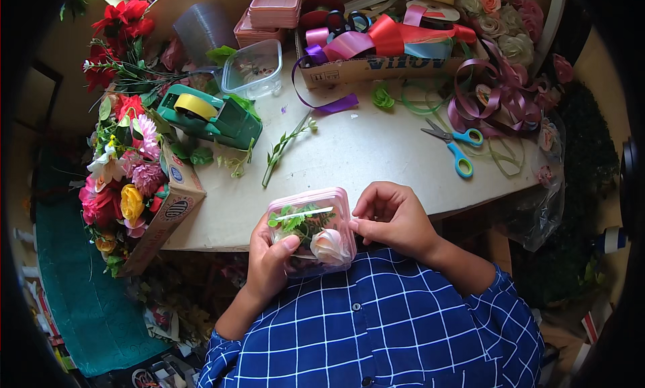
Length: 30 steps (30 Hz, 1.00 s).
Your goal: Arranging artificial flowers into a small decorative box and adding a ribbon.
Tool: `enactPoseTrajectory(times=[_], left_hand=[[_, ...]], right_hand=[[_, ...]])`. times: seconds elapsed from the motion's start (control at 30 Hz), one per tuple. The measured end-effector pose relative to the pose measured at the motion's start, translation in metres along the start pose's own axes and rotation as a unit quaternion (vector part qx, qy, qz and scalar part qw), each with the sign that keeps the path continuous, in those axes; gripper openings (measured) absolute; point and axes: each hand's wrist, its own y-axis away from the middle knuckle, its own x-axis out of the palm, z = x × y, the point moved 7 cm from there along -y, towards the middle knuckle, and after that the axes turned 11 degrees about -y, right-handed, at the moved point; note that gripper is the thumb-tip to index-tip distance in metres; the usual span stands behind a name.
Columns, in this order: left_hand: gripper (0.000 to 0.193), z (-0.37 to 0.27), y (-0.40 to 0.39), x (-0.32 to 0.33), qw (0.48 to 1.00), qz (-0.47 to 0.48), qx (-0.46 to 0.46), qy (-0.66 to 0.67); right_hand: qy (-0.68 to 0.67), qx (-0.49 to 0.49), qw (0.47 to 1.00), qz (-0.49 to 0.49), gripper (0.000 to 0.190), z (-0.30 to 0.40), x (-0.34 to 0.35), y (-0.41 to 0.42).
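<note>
A clear plastic box with a pink base is in my left hand, thumb across its top, near the table's front edge. Inside it show a pale pink artificial rose and green leaves. Beside the box's right rim is my right hand, its fingers curled and thumb tip close to the edge; whether it pinches anything there is hard to tell. An artificial flower sprig lies on the table beyond the box. Blue-handled scissors lie partly spread to the right.
A green tape dispenser stands left, behind a cardboard box of artificial flowers. At the back are a clear container, stacked pink trays and a cardboard box of ribbons. Loose mauve ribbon lies right.
</note>
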Motion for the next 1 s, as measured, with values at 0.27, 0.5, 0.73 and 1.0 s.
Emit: enactPoseTrajectory(times=[0.27,0.5,0.73,1.0], left_hand=[[0.058,-0.007,0.002,0.000,1.000,0.000,0.014,-0.005],[0.058,-0.004,0.000,0.000,1.000,-0.011,-0.001,0.019],[0.060,-0.002,-0.003,-0.002,1.000,-0.009,0.014,0.018],[0.061,-0.001,-0.004,-0.003,1.000,-0.003,0.013,0.027]], right_hand=[[0.004,-0.003,1.000,-0.003,0.025,0.001,0.000,-0.001],[-0.002,-0.021,0.999,0.024,0.037,0.005,0.008,0.000],[-0.007,0.016,0.996,0.084,0.053,0.004,0.017,0.003],[-0.135,0.042,0.987,0.082,0.046,0.001,0.012,0.001]])
